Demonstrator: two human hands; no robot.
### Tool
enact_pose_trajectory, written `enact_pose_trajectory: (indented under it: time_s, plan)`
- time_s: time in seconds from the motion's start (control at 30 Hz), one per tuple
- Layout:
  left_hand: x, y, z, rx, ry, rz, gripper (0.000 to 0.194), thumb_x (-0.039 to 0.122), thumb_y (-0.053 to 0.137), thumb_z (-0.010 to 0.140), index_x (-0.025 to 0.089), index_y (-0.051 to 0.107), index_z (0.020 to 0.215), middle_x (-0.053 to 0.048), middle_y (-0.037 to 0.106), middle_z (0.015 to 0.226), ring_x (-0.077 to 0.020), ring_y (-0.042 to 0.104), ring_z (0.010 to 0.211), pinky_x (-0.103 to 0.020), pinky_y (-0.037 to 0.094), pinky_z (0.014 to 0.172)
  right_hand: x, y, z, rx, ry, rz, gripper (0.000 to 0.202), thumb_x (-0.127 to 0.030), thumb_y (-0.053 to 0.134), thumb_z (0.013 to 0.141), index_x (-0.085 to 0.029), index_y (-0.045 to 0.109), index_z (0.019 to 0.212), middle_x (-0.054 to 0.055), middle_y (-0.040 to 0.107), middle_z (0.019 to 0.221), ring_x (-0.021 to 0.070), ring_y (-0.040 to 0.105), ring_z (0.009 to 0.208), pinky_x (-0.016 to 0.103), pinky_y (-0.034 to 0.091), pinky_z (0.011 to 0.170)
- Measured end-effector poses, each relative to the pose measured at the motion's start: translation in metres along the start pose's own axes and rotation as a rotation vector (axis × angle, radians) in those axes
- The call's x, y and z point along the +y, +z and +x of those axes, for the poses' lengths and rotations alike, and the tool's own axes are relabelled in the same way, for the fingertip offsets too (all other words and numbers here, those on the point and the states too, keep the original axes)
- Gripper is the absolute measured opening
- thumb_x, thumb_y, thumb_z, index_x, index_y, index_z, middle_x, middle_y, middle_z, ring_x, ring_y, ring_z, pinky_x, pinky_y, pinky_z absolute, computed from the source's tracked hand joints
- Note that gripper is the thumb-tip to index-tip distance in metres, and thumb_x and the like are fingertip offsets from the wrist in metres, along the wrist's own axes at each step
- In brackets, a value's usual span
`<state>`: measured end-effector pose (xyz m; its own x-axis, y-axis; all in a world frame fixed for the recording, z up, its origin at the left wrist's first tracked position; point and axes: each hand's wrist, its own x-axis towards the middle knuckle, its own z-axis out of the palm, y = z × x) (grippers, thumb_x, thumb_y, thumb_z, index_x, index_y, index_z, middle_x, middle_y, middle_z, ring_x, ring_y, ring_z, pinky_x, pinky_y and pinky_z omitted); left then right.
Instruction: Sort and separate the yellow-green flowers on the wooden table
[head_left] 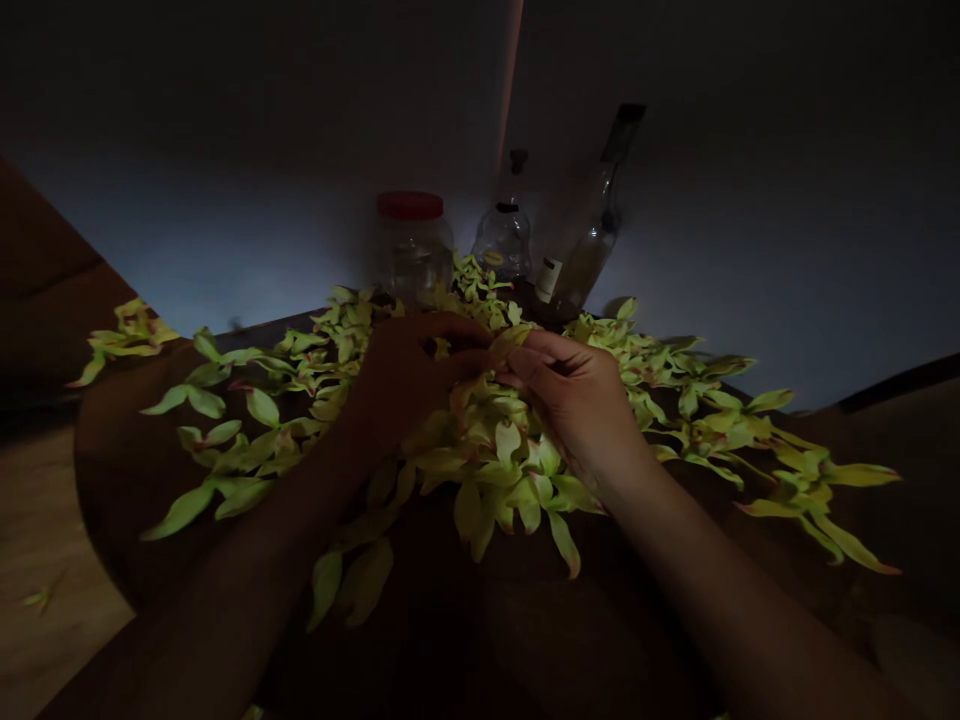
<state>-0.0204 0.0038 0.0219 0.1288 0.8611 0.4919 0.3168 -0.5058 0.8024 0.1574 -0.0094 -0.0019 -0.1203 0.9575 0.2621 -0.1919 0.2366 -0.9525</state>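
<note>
My left hand (409, 365) and my right hand (585, 395) meet over the middle of a dark round table (112, 450). Between their fingertips is a yellow-green orchid flower (510, 343). The right thumb and forefinger pinch it from the right. From the left, the left fingers close on its other side; this hand is in shadow and its grip is partly hidden. Just below the hands lies a thick cluster of similar flowers (510, 450), with pinkish marks on some petals.
At the back by the wall stand a clear jar (412, 250) with a red lid, a rounded glass bottle (502, 240) and a tall bottle (589, 255) with a label. More flowers spread left (255, 440) and right (810, 470). A small bit lies on the floor (60, 560).
</note>
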Motion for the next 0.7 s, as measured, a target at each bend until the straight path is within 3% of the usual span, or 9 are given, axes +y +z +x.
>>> enact_pose_trajectory:
  time_s: [0.27, 0.43, 0.5, 0.57, 0.7]
  plan:
    - [-0.009, 0.000, 0.001, -0.029, 0.104, 0.026, 0.012, 0.030, 0.081, 0.081, 0.021, 0.078, 0.086, 0.000, 0.074, 0.081, -0.0139, 0.064, 0.069, -0.022, 0.047, 0.060, -0.002, 0.001, -0.001, -0.005, -0.004, 0.021, 0.015, -0.036, 0.081, 0.082, -0.022, 0.076, 0.080, 0.000, 0.068, 0.083, 0.0115, 0.061, 0.079, 0.024, 0.051, 0.076]
    - [-0.004, 0.003, -0.004, 0.067, 0.350, 0.314, 0.011, 0.024, 0.074, 0.089, 0.019, 0.065, 0.094, -0.004, 0.067, 0.098, -0.0141, 0.061, 0.079, -0.024, 0.050, 0.072, -0.005, 0.002, 0.000, 0.016, -0.009, -0.052, 0.025, -0.040, 0.080, 0.082, -0.019, 0.070, 0.073, 0.000, 0.061, 0.076, 0.0117, 0.056, 0.074, 0.024, 0.048, 0.071]
    - [-0.004, 0.004, -0.005, 0.016, 0.477, 0.424, 0.002, 0.020, 0.064, 0.095, 0.018, 0.062, 0.096, -0.007, 0.062, 0.105, -0.0158, 0.060, 0.086, -0.027, 0.050, 0.077, -0.007, 0.002, -0.001, 0.010, -0.029, -0.060, 0.029, -0.040, 0.081, 0.082, -0.018, 0.066, 0.069, -0.001, 0.054, 0.071, 0.0106, 0.051, 0.071, 0.024, 0.044, 0.068]
    - [-0.006, 0.004, -0.005, -0.093, 0.549, 0.501, 0.007, 0.017, 0.053, 0.099, 0.017, 0.060, 0.098, -0.008, 0.061, 0.103, -0.0178, 0.059, 0.089, -0.030, 0.048, 0.079, -0.008, 0.003, -0.001, 0.013, -0.041, -0.113, 0.028, -0.038, 0.081, 0.082, -0.018, 0.065, 0.069, -0.002, 0.050, 0.070, 0.0101, 0.046, 0.069, 0.023, 0.040, 0.065]
    - [-0.012, 0.003, -0.002, -0.221, 0.538, 0.511, 0.014, 0.016, 0.046, 0.101, 0.016, 0.057, 0.092, -0.004, 0.060, 0.086, -0.0170, 0.057, 0.079, -0.029, 0.043, 0.073, -0.009, 0.004, -0.002, 0.013, -0.030, -0.265, 0.031, -0.036, 0.077, 0.085, -0.016, 0.062, 0.066, -0.002, 0.044, 0.068, 0.0096, 0.039, 0.067, 0.024, 0.033, 0.060]
